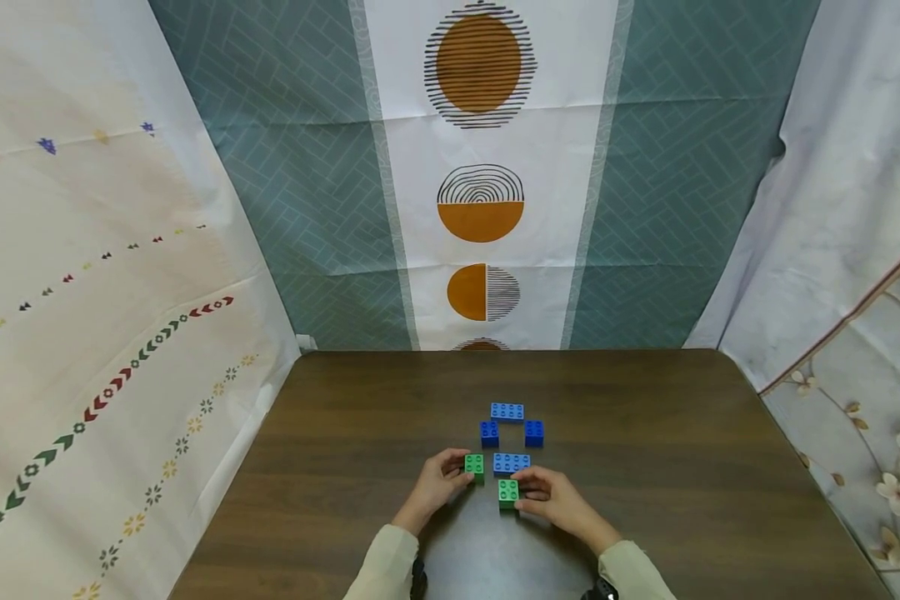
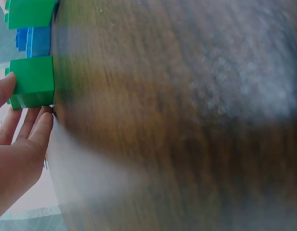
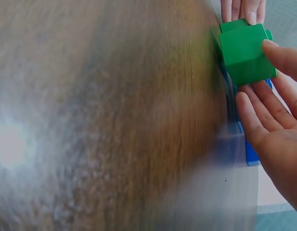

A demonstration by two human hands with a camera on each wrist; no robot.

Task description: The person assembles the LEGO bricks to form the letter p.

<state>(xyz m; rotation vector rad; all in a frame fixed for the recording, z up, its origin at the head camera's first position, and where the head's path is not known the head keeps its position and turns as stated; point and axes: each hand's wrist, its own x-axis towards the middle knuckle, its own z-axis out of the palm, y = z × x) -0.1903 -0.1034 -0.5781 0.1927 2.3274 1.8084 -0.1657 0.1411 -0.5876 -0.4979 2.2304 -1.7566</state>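
My left hand point(image 1: 435, 486) pinches a green building block point(image 1: 474, 465) by its left side, thumb towards me and fingers beyond. A second green building block point(image 1: 508, 492), nearer to me, is held by my right hand point(image 1: 558, 498) between thumb and fingers from the right. Both blocks have studs on top. A light blue block point(image 1: 512, 463) lies just beyond them, partly behind the right fingertips. In the left wrist view, the thumb and fingertips touch the green block point(image 2: 32, 82). The right wrist view has the thumb on the other green block point(image 3: 247, 55), with fingers along its side.
Farther back on the brown table point(image 1: 330, 467) stand two dark blue blocks, one left point(image 1: 489, 433) and one right point(image 1: 534, 432). Another light blue block point(image 1: 507, 412) lies behind them. A patterned curtain point(image 1: 487, 292) hangs past the table's far edge.
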